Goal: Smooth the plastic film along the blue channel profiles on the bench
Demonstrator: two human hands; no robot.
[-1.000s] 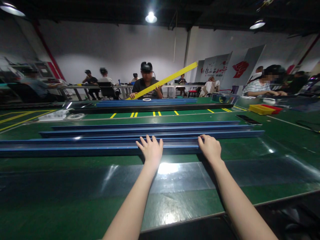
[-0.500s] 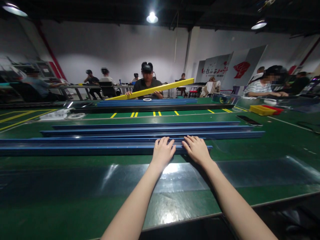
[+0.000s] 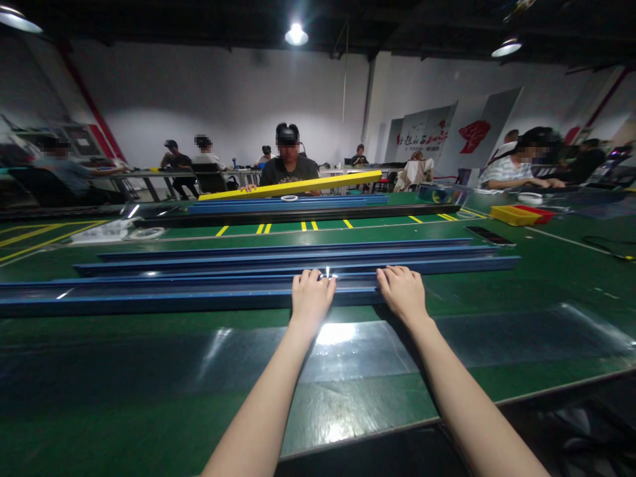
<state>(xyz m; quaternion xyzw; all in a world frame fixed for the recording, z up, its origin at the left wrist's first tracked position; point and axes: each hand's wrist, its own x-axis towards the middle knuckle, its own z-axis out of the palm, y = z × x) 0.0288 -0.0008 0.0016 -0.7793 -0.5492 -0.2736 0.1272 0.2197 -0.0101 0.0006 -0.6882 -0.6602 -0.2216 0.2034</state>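
Observation:
A long blue channel [image 3: 199, 301] lies crosswise on the green table in front of me. My left hand [image 3: 313, 297] is on this channel, palm down, its fingers bent over the far side and close together. Farther right, near the channel's right end, my right hand [image 3: 405, 291] bends its fingers over it in the same way. Both fingertips are partly hidden. Bright glints show beside my left fingers and at the channel's left; whether clear film lies inside I cannot tell. Closer to me, a clear plastic strip [image 3: 348, 358] lies flat.
More blue channels [image 3: 278, 257] lie just beyond. A phone [image 3: 489, 236] and a yellow tray [image 3: 514, 215] are at the right. Across the table a person [image 3: 283, 173] holds a yellow bar [image 3: 318, 184]; a black bar [image 3: 298, 214] lies before them.
My hands have moved apart along the channel, left hand leftward and right hand rightward. Their fingers are more bent and closer together. The person opposite has lowered the yellow bar slightly.

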